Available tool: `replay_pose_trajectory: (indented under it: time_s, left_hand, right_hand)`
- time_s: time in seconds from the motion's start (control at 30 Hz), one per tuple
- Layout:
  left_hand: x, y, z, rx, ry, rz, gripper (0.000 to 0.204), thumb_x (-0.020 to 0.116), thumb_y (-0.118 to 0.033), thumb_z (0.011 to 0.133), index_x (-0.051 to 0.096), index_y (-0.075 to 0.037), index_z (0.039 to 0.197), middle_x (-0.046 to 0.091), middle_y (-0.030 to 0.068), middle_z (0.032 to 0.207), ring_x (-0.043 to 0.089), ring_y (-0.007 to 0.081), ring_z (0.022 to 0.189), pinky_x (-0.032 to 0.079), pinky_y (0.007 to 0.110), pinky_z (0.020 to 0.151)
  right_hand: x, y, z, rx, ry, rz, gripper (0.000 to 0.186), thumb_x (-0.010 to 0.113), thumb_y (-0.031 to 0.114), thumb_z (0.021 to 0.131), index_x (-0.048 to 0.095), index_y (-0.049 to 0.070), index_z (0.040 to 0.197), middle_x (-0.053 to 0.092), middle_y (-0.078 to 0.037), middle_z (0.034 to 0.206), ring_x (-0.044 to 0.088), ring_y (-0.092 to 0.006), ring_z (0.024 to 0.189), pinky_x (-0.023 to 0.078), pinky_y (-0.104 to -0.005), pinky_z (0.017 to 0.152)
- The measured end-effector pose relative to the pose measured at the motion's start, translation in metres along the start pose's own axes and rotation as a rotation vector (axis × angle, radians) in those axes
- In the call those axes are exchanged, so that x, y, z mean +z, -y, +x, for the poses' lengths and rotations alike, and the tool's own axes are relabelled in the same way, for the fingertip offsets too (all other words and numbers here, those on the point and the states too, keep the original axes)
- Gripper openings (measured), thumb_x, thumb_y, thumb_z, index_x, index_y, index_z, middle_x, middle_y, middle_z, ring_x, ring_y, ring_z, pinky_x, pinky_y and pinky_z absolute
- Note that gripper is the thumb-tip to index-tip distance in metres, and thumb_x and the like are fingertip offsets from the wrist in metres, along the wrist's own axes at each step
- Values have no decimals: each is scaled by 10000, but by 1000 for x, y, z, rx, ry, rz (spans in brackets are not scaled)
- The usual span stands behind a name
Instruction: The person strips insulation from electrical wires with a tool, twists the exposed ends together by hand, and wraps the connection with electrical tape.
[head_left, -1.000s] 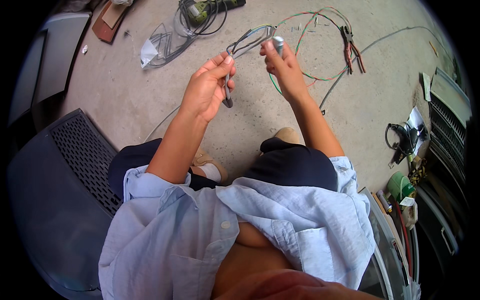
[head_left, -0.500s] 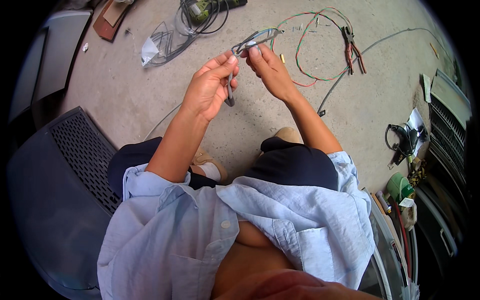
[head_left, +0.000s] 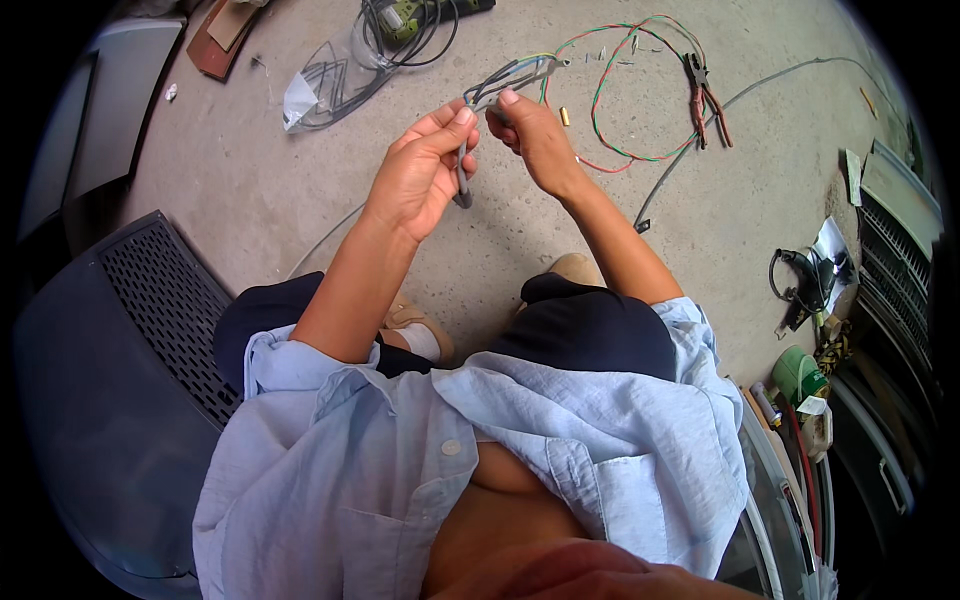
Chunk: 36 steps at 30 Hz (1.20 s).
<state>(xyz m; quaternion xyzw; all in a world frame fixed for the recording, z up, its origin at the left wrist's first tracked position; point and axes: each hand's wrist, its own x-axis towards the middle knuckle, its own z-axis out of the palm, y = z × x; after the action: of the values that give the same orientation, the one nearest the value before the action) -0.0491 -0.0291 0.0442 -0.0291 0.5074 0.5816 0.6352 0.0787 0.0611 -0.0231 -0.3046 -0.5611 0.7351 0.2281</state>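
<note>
My left hand (head_left: 415, 170) is closed on a grey cable (head_left: 463, 185), pinching it where blue, yellow-green and darker wires (head_left: 520, 75) fan out. My right hand (head_left: 530, 135) is closed just right of it at those wires, its curled fingers largely hiding what they grip. Beyond my hands, a red and green twisted wire loop (head_left: 630, 158) lies on the floor, with pliers with red handles (head_left: 700, 90) across its right side, a small yellow cylinder (head_left: 564, 117) and several small metal bits (head_left: 603, 54) nearby.
A green power tool (head_left: 405, 25) and bagged cable (head_left: 330, 95) lie at the back. A dark perforated panel (head_left: 150, 330) flanks me at left. At right are a grey cable (head_left: 760, 82), black gear (head_left: 805, 275), a green bucket (head_left: 800, 372) and stacked panels (head_left: 890, 210). Concrete floor (head_left: 240, 180) lies below.
My right hand has moved left toward my left hand; the silver cylinder it held upright is now hidden in its fingers. My left hand has shifted slightly right.
</note>
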Motion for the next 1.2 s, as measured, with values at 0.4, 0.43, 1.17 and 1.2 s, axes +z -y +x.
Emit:
replay_pose_trajectory:
  time_s: [0.4,0.43,1.17,1.2]
  left_hand:
    - [-1,5,0,26,-43,-4,214,636,-100,903,517,-109,1081,622,13,952,595,72,811,483,200,638]
    - [0,5,0,29,-57,-5,219,638,-98,901,506,-112,1076,622,18,953,596,76,812,483,202,638]
    - [0,5,0,47,-84,-11,289,668,-79,876,424,-135,1020,607,46,943,596,101,829,481,214,645]
    - [1,5,0,51,-80,-9,319,683,-86,866,412,-131,1030,601,45,930,592,105,827,476,217,646]
  right_hand:
    - [5,-11,-1,-95,-34,-78,459,363,362,993,543,-22,818,556,-100,739,507,-185,696,431,-331,665]
    - [5,-14,-1,-104,-41,-74,460,359,361,994,541,-21,815,554,-101,734,506,-188,691,429,-332,660]
    - [7,-9,-6,-65,-37,9,414,371,401,1006,555,51,884,496,15,761,405,-67,684,352,-234,613]
    - [7,-9,-6,-64,-37,2,415,372,403,1006,555,52,881,495,16,760,404,-67,685,352,-234,614]
